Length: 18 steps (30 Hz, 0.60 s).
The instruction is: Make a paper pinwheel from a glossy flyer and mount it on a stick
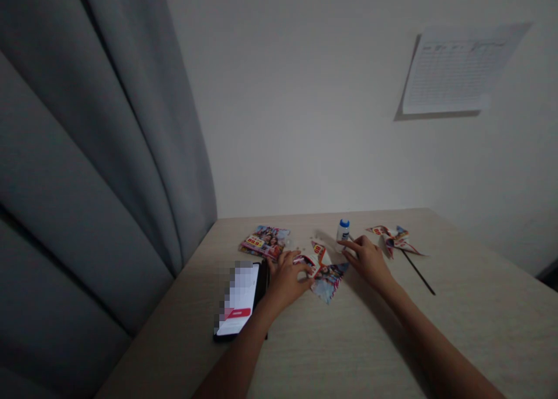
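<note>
My left hand (288, 280) rests on the left side of a printed paper piece (328, 284) with folded points, its thumb and index finger curled at the paper's edge. Right of this paper, my right hand (368, 261) has its index finger and thumb stretched forward, slightly apart. Those fingertips overlap the lower part of a small clear bottle with a blue cap (344, 229), which stands upright; whether they touch it I cannot tell. Farther right lies a finished-looking paper pinwheel (390, 241) on a dark thin stick (418, 272).
A stack of colourful printed papers (265, 241) lies at the back left. A phone with a lit screen (238, 306) lies beside my left forearm. Grey curtain (143, 126) borders the table (314, 352) on the left. A printed sheet (453, 74) hangs on the wall behind.
</note>
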Tool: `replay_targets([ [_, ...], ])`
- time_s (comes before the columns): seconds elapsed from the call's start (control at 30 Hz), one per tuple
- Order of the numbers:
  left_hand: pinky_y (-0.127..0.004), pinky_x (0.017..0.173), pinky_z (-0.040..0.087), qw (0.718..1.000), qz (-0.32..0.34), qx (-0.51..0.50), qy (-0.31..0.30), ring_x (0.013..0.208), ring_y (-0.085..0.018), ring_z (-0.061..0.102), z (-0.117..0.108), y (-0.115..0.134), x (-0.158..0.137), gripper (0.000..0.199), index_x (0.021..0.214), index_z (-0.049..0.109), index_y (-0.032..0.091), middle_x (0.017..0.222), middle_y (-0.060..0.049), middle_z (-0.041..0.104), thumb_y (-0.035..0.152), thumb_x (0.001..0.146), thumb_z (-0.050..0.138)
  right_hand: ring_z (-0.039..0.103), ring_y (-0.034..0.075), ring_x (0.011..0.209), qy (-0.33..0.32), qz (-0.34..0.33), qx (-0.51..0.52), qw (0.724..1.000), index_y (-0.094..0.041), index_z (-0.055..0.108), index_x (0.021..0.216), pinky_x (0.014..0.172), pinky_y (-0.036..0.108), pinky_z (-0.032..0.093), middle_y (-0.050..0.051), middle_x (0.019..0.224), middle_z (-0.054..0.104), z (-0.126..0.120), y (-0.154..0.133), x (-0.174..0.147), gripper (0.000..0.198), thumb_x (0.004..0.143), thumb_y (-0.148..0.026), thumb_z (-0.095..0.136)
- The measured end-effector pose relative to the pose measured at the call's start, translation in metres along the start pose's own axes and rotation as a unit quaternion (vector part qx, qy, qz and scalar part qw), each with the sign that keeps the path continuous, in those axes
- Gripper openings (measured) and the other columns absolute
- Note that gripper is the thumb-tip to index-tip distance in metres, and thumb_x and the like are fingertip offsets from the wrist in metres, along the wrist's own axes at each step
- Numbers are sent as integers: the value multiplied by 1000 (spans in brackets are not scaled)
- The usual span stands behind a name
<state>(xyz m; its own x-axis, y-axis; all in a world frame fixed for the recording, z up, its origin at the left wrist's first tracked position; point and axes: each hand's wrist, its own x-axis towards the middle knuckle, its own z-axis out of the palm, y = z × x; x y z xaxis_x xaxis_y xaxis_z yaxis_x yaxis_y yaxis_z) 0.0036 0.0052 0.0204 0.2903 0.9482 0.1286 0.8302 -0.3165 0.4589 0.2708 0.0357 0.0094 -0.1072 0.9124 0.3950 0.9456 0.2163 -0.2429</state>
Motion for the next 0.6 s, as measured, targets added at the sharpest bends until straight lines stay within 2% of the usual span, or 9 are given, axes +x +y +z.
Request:
replay_targets([
  [0.17,-76,116,-5,1000,3,-2,22,146,-35,34,4,-3,1,19,100,78,36,149,-4,53,37,81,78,66,20,81,-46,-29,80,995,-27,77,110,80,33,46,5,94,70,-12,-14,-3,28,95,-41,58],
  [0.33,-76,115,-7,1000,-6,5,28,147,-36,32,3,-4,1,19,101,78,36,151,-4,51,36,82,78,65,23,100,-110,-146,123,975,-27,79,94,89,34,45,3,96,75,-18,-29,-7,14,87,-34,70],
  [0.6,-77,114,-8,1000,-10,5,22,147,-37,31,1,-2,0,21,102,78,36,151,-5,51,36,81,78,60,25,108,-169,-172,111,964,-32,79,96,93,37,41,0,102,76,-23,-40,-13,21,75,-31,81],
])
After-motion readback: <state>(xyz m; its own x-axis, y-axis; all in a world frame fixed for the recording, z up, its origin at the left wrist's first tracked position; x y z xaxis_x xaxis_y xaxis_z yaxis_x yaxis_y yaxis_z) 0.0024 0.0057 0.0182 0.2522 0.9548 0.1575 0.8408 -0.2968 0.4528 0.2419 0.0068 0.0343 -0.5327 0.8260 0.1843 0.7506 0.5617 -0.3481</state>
